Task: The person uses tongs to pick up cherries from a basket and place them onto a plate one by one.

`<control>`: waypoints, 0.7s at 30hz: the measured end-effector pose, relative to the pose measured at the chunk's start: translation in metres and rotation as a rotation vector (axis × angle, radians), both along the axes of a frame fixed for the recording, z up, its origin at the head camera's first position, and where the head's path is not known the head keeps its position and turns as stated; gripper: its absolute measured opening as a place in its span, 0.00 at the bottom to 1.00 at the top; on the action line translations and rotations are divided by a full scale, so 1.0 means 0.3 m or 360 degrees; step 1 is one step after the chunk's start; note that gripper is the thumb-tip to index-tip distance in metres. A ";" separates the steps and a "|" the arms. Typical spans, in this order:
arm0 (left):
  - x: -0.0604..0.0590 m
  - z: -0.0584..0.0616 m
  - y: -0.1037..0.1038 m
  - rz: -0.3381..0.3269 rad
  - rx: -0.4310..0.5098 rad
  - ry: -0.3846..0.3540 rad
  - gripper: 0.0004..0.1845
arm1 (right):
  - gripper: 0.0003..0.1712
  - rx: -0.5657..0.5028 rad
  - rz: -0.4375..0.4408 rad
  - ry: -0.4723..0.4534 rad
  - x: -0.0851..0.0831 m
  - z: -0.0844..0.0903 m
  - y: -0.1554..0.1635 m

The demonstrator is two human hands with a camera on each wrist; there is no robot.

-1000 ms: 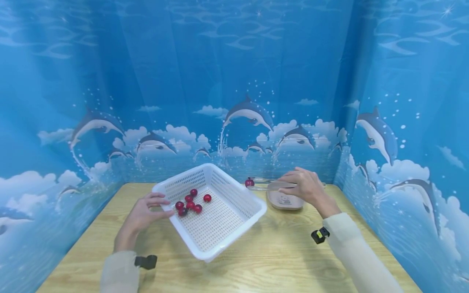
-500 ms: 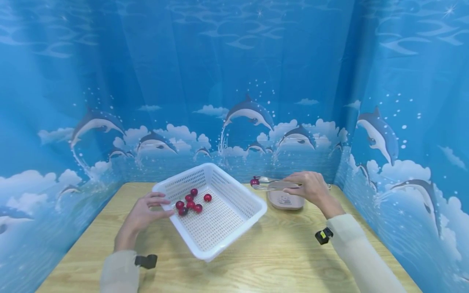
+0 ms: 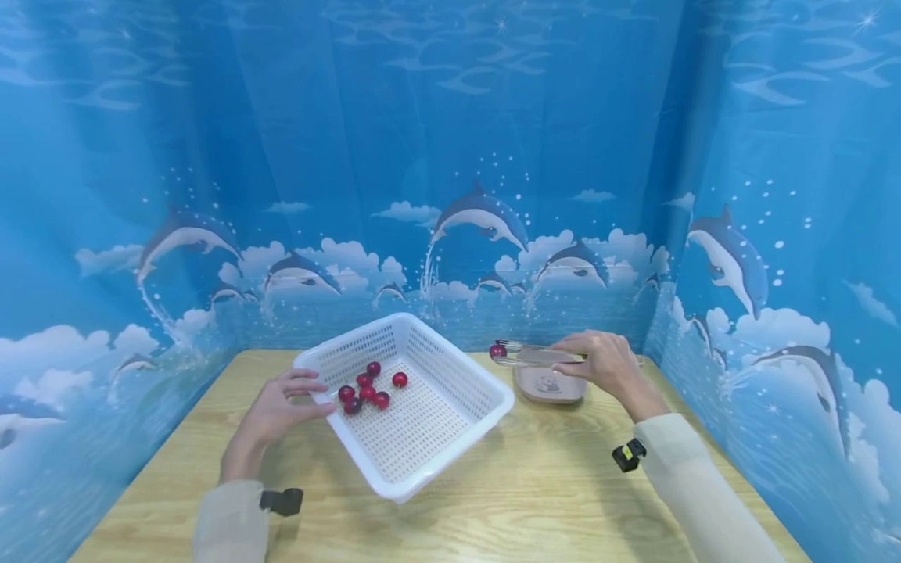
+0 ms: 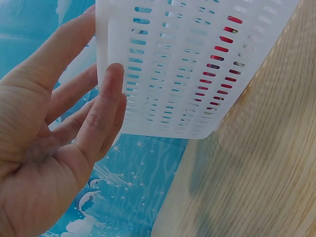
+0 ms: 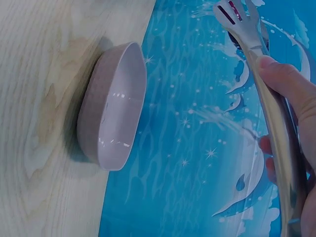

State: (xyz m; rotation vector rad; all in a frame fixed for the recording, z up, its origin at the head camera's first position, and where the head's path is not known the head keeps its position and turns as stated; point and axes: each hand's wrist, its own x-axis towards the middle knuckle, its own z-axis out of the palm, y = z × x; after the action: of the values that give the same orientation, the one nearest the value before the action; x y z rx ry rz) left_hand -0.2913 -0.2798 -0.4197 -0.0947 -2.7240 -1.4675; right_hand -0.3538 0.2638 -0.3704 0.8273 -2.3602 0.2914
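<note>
My left hand (image 3: 278, 414) grips the left rim of a white plastic basket (image 3: 415, 442), which has slotted walls and a perforated floor. Several dark red cherries (image 3: 367, 394) lie inside it, mostly toward the left. My right hand (image 3: 601, 363) holds metal food tongs (image 5: 279, 133); their slotted tips point left and pinch one cherry (image 3: 497, 352). Below the tongs stands a small pinkish-beige bowl (image 3: 552, 389) with a panda picture inside. In the right wrist view the bowl (image 5: 89, 113) sits apart from the hand, and the tong tips partly hide the cherry.
The wooden table (image 3: 535, 493) runs back to a blue curtain (image 3: 450, 156) printed with dolphins, which also closes off both sides. The basket stands just left of the bowl. Dark wrist cameras sit on both cuffs.
My right hand has moved a little to the right, bringing the tongs and the pinched cherry closer to the bowl. The left hand and the basket have stayed in place.
</note>
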 end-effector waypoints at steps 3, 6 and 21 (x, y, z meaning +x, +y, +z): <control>0.001 0.001 0.003 -0.0002 0.0003 -0.0004 0.34 | 0.18 0.0005 -0.0023 0.0013 -0.002 -0.006 0.016; -0.001 0.001 0.002 -0.0001 -0.0002 -0.0007 0.34 | 0.19 0.0022 -0.0056 0.0016 -0.004 -0.014 0.035; -0.010 -0.001 -0.003 0.0019 -0.0003 -0.0021 0.35 | 0.18 0.0071 -0.0223 -0.0060 -0.019 -0.063 0.118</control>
State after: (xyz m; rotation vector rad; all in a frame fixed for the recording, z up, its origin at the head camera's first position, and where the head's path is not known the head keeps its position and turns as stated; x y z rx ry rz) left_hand -0.2943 -0.2806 -0.4201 -0.0695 -2.7314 -1.4674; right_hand -0.3594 0.2993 -0.3891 0.6782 -2.4538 0.1988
